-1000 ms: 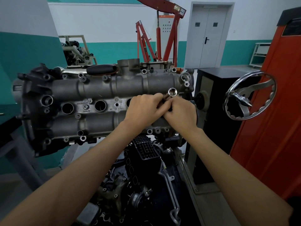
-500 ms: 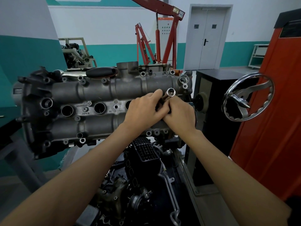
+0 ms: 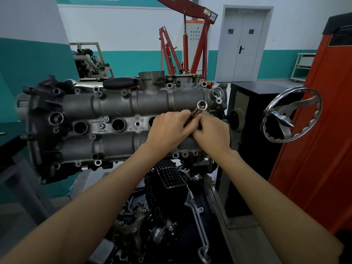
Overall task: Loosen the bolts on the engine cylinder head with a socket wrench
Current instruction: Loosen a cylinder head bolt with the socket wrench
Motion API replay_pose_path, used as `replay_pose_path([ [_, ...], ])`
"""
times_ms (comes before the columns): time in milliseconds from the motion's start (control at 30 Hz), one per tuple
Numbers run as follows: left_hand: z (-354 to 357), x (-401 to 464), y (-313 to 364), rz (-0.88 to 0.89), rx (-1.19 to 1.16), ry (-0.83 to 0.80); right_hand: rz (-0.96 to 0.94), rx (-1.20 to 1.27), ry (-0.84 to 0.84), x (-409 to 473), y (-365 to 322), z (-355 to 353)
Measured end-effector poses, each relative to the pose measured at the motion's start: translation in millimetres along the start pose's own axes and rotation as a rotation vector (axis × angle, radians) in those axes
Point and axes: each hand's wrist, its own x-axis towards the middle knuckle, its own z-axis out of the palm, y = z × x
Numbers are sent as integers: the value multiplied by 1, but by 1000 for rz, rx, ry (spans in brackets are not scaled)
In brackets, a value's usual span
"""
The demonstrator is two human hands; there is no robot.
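The grey engine cylinder head [image 3: 114, 107] lies across the middle of the view on a stand, with several bolts and round holes along it. Both of my hands meet over its right half. My left hand [image 3: 167, 128] and my right hand [image 3: 211, 134] grip the socket wrench [image 3: 199, 110] together. Its open silver socket end sticks up above my fingers, tilted up and to the right. The rest of the tool is hidden under my hands.
A chrome handwheel [image 3: 291, 115] of the engine stand sits to the right, beside an orange cabinet [image 3: 314, 140] and a black box [image 3: 253, 111]. A red engine hoist [image 3: 192, 40] stands behind. Dark engine parts [image 3: 163, 206] lie below the head.
My hands and the wrench stay in the same place on the head. The socket end has shifted very slightly between my fingers.
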Motion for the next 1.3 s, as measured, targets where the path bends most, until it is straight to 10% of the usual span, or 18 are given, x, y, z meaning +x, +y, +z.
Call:
replay_pose_path([
  [1300, 5, -1, 1, 29, 65, 49, -18, -11, -20, 0, 2, 2],
])
